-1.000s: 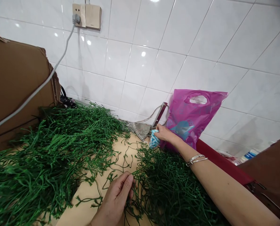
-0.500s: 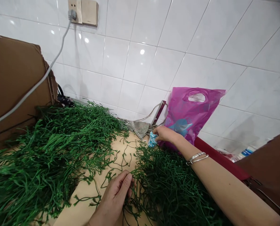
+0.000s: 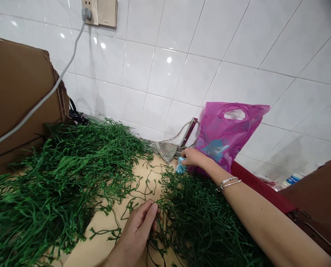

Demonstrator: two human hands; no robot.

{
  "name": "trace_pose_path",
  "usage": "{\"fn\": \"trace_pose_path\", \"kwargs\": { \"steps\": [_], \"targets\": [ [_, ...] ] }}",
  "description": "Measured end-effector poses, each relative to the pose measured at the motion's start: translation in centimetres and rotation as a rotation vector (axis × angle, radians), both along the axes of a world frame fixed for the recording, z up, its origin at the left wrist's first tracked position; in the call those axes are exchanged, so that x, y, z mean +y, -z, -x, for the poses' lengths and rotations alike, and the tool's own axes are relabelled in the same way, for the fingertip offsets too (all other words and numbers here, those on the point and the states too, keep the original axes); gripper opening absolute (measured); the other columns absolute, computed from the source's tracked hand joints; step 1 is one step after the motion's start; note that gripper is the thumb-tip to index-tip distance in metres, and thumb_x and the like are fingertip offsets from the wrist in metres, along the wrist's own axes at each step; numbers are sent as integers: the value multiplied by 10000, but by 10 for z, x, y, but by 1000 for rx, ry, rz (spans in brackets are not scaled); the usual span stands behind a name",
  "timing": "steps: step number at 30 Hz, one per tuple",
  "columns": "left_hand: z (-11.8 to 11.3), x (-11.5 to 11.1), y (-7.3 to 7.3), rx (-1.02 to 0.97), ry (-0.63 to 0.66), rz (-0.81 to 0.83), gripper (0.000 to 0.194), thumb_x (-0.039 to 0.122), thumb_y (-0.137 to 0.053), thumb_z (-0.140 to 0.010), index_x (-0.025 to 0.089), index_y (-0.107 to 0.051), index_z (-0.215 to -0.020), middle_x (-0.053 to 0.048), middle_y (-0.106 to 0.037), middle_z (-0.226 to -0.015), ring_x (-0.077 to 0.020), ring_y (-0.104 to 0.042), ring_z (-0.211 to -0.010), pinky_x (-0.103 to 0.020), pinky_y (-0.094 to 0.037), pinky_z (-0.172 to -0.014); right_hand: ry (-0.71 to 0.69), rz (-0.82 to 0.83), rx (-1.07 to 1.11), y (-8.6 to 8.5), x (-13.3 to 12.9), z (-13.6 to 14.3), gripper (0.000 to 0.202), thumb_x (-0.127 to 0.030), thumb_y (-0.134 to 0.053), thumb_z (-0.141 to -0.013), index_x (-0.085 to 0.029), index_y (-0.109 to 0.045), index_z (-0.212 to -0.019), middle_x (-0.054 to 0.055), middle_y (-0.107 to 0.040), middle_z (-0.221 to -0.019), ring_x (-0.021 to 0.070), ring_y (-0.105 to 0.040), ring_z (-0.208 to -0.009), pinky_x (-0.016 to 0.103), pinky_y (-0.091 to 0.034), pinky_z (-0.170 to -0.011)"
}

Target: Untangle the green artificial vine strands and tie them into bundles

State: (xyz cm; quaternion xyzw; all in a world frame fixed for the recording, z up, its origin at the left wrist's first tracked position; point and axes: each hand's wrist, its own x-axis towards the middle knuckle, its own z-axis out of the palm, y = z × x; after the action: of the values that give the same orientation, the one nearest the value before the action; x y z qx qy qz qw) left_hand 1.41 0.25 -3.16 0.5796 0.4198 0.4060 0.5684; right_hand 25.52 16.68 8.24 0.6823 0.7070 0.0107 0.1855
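Note:
My left hand [image 3: 137,231] is closed, thumb pressed on the fingers, around thin green plastic stems that poke out past the thumb tip. My right hand [image 3: 192,157], with silver bangles on the wrist, reaches out toward the wall. Its fingers pinch a crumpled light-blue and white wad [image 3: 181,165]; whether it is cloth or plastic I cannot tell. Beneath my right forearm lies a dark green heap of stems [image 3: 207,218]. A second, brighter heap of stems [image 3: 79,174] spreads out on the left. Several loose stems [image 3: 147,185] lie on the tan surface between them.
A purple plastic bag [image 3: 226,133] stands against the white tiled wall [image 3: 159,26], just behind my right hand. Grey fabric [image 3: 166,151] lies near a dark red metal bar [image 3: 189,131]. On the left are a cardboard box [image 3: 17,81] and a grey cable [image 3: 54,89] running to a socket.
The fingers of my right hand have settled lower over the blue wad, covering more of it. My left hand stays in almost the same place, and the view has shifted slightly.

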Motion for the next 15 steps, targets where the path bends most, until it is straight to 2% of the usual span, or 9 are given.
{"fn": "trace_pose_path", "kwargs": {
  "steps": [4, 11, 15],
  "targets": [
    [-1, 0, -4, 4, 22, 2, 532, 712, -383, -894, 218, -485, -727, 10, -479, -700, -177, -484, -702, -280, -407, -668, -22, -69, 45, -2, 1, -6, 329, -360, -617, -964, -170, -617, -1233, 86, -636, -1245, 236, -651, -1050, 439, -562, -883],
    [-1, 0, -3, 4, 32, 47, 540, 728, -382, -883, 214, -500, -768, 11, -457, -735, -182, -492, -729, -287, -407, -690, -22, -241, 129, 4, 1, -14, 349, -344, -618, -965, -172, -593, -1268, 97, -630, -1253, 230, -652, -1049, 444, -563, -881],
    [0, -1, -3, 10, 37, 57, 557, 747, -385, -869, 213, -510, -775, 5, -468, -748, -185, -495, -738, -290, -411, -696, -18, -253, 154, 6, 1, -15, 350, -340, -617, -965, -178, -588, -1275, 94, -633, -1249, 226, -657, -1039, 436, -566, -875]
  ]
}}
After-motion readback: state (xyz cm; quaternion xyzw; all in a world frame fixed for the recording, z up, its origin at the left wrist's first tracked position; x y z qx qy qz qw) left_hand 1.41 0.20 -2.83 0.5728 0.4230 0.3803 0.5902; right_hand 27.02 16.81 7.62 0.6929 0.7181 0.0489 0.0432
